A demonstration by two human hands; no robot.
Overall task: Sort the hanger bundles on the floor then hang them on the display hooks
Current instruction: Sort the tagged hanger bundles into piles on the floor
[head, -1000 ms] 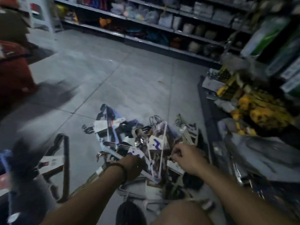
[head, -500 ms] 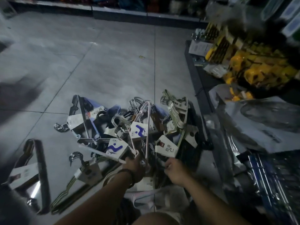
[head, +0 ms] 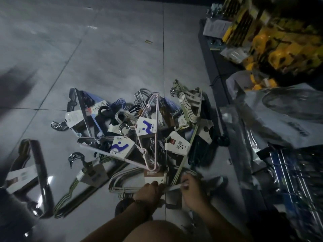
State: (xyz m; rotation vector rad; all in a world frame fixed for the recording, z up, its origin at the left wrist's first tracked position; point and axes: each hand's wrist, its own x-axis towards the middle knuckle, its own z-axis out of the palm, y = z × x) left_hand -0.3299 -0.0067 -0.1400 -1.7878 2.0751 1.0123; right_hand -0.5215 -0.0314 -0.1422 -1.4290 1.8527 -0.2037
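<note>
Both hands dropped to pile's near edge; left hand (head: 151, 190) and right hand (head: 193, 191) closed on pale hanger bar (head: 174, 187). Hanger bundles (head: 139, 137) light, stiff, tangle-prone; lift by hooks.

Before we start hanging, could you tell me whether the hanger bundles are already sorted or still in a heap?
Still heaped: the hanger bundles lie crisscrossed over one another on the tiled floor, mixed colours together.

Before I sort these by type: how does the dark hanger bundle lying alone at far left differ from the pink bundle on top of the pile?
The dark bundle lies apart on bare floor; the pink bundle rests on top of the heap. The dark bundle looks thick and glossy; the pink bundle has thin rods. The pink bundle's card shows a blue squiggle; the dark bundle's card looks plain. Both are card-wrapped sets.
</note>
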